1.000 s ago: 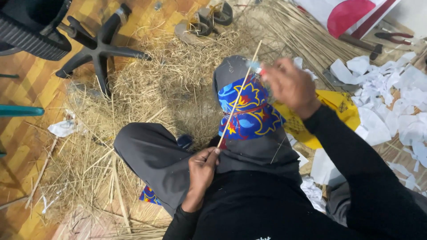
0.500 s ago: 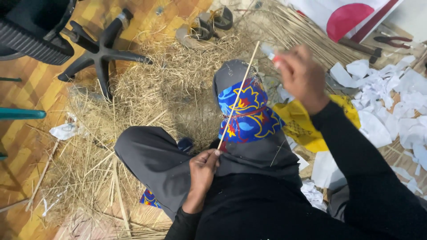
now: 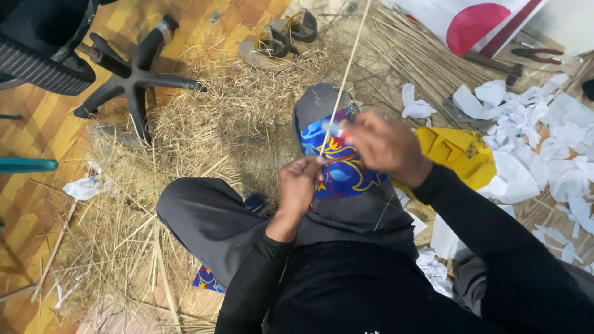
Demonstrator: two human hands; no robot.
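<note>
Straw-littered floor is surrounding both hands: left hand pinching thin stick, right hand gripping a blurred small tool; overbending risks snapping it.

A white rectangular sign board, bearing a large red-pink rounded shape and a dark red edge strip, lies tilted on the floor at the top right corner of the view, just beyond the bundled straw stalks. No packages, labels or screens are seen.
</note>
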